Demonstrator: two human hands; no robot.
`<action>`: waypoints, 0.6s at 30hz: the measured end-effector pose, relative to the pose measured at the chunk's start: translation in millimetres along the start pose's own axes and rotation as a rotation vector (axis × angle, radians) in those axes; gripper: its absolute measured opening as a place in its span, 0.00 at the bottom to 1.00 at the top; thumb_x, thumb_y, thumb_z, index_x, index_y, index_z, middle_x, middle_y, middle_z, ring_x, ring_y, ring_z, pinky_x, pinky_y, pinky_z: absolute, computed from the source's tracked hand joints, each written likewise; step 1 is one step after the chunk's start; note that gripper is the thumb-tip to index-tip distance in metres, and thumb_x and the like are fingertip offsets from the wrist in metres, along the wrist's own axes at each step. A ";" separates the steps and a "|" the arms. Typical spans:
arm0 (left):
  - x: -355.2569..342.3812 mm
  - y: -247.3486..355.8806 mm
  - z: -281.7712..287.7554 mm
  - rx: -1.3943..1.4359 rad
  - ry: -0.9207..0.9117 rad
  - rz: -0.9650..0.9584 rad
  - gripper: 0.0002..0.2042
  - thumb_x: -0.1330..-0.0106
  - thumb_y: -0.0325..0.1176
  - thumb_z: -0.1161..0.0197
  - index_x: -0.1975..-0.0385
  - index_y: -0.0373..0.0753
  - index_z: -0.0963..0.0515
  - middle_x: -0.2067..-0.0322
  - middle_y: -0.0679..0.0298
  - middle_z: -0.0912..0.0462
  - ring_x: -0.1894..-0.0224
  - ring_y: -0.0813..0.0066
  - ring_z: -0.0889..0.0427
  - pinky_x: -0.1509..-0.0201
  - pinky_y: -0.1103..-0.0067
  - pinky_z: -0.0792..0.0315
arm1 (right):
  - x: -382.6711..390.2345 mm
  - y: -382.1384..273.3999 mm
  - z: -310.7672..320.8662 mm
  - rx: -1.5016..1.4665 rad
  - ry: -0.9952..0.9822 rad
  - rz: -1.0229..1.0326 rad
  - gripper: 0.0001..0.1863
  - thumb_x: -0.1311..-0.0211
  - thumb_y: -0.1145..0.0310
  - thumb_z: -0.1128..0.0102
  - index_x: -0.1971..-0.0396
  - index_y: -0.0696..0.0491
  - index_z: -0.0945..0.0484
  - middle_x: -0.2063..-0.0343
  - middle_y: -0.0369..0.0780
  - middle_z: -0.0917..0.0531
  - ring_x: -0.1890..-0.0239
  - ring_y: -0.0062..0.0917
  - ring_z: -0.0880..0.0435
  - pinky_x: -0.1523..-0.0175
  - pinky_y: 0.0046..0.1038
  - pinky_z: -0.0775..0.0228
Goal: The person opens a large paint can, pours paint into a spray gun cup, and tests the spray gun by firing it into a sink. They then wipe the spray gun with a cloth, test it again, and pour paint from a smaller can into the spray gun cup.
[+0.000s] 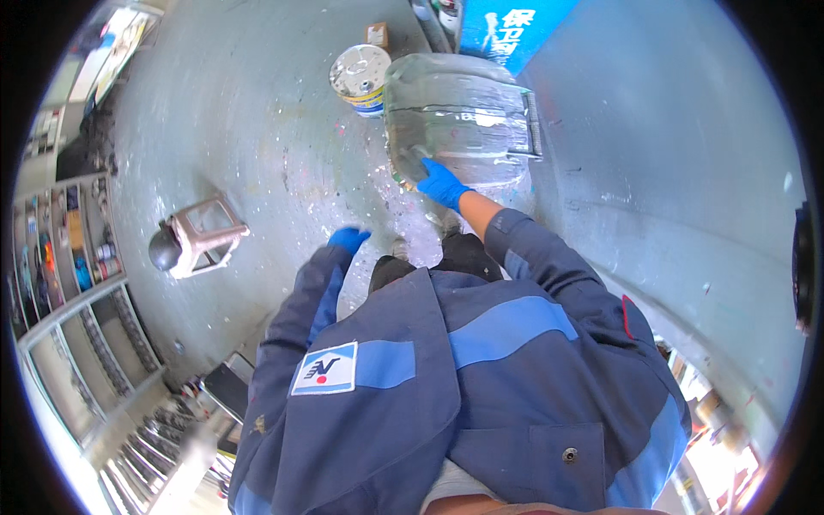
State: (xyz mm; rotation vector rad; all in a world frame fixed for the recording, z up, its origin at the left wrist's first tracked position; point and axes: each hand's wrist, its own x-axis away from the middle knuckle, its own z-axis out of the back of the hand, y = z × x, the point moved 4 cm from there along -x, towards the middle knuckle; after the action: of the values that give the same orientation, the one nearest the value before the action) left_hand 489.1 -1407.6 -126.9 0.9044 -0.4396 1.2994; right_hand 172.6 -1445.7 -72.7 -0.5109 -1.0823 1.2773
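My right hand (443, 184), in a blue glove, is at the near left corner of a large, rounded, shiny grey piece (459, 120) that looks translucent or film-covered. The fingers are bent there; the thumb and index finger point up over the surface. Whatever lies between them is too small to make out. A metal grille (532, 124) is at the right side of the grey piece. Also gloved in blue, my left hand (349, 239) hangs near my left thigh, with its fingers loosely extended and nothing visible in it.
A paint-spattered drum (360, 73) stands beside the grey piece, a small cardboard box (376, 34) behind it. Further left is a stool-like frame (209, 232) with a dark round object (165, 248). Shelves (64, 240) line the far left. A blue board (519, 30) stands at the back.
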 end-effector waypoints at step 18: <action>-49.4 -118.5 4.6 -0.918 -0.407 -0.401 0.22 0.28 0.47 0.56 0.53 0.36 0.21 0.59 0.46 0.17 0.58 0.48 0.17 0.52 0.56 0.26 | 539.7 183.0 -183.0 0.690 -0.061 -0.801 0.09 0.44 0.69 0.44 0.71 0.48 0.14 0.62 0.42 0.14 0.58 0.36 0.15 0.56 0.35 0.22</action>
State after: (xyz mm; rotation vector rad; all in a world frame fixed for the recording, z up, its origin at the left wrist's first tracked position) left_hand 589.7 -1442.9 -198.5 0.4185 -1.0090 0.4302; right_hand 195.2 -848.8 -111.9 0.4568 -0.7000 0.8524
